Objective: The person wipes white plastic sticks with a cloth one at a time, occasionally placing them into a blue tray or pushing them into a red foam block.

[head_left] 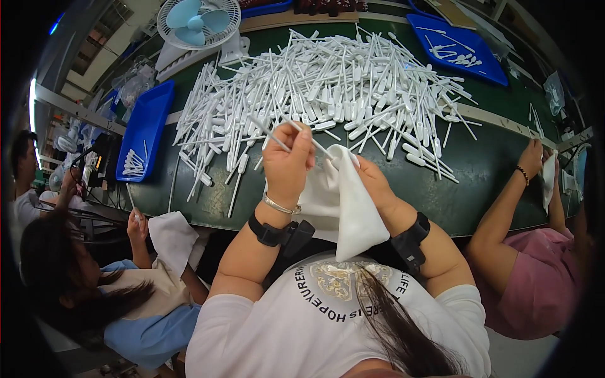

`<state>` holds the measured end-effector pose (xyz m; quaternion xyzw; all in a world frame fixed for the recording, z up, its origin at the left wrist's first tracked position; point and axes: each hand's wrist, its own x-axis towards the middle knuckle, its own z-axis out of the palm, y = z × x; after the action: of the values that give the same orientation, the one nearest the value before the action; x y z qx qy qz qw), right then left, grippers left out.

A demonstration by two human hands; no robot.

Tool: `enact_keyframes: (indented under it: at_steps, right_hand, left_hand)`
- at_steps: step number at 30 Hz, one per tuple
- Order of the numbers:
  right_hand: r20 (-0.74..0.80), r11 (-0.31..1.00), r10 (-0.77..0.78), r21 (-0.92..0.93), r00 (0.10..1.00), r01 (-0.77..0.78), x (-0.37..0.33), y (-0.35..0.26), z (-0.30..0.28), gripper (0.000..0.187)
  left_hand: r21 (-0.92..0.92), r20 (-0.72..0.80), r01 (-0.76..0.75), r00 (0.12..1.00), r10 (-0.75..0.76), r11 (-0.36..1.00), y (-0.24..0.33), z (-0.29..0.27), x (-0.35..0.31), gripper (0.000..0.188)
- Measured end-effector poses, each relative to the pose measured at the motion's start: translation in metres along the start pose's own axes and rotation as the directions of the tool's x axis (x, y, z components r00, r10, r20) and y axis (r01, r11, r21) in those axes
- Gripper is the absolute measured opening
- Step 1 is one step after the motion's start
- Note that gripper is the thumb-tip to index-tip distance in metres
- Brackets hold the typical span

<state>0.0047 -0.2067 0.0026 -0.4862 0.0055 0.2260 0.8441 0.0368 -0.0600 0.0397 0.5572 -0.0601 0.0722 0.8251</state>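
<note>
My left hand [285,165] is closed around thin white plastic sticks [270,132]; two shafts seem to show, one sticking out to the upper left, the other slanting right toward the cloth. My right hand [378,184] pinches a white cloth [359,227], which hangs down in front of my chest. One shaft's end meets the cloth at my right fingers, and the fold hides its tip. Just beyond both hands, a large heap of white plastic sticks with wider oval ends [372,94] covers the dark green table [208,205].
On the left lies a blue tray [151,120] holding a few sticks; another blue tray [454,47] sits far right. A fan [195,22] stands at the back left. Co-workers sit on both sides, one holding a white cloth [171,239] at left, another person's hand [530,157] at right.
</note>
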Motion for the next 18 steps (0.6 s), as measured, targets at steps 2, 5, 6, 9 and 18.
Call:
enact_keyframes:
  at_steps: [2,5,6,9,18]
  right_hand:
    - [-0.004,0.998,-0.008,0.055,1.000,0.008,0.000,0.000,0.002,0.026]
    - [-0.018,0.986,-0.022,0.167,1.000,0.025,0.001,0.000,0.001,0.026]
    - [-0.031,0.991,-0.020,0.132,0.999,0.024,0.003,-0.001,-0.002,0.026]
    - [-0.066,0.997,-0.028,0.067,0.997,0.032,0.007,0.003,-0.010,0.024]
    - [0.000,0.999,0.019,0.026,1.000,-0.019,0.008,0.008,-0.012,0.019]
  left_hand:
    - [0.046,0.112,0.151,0.982,-0.155,0.988,0.000,0.001,-0.005,0.012]
    - [0.206,0.220,0.167,0.952,-0.212,0.964,-0.001,-0.001,-0.014,0.013]
    - [0.285,0.269,0.167,0.931,-0.246,0.944,-0.003,-0.001,-0.015,0.014]
    - [0.454,0.319,-0.013,0.936,-0.149,0.891,-0.008,-0.004,-0.015,0.013]
    - [0.507,0.685,-0.721,0.670,0.286,0.473,-0.013,0.006,-0.014,0.014]
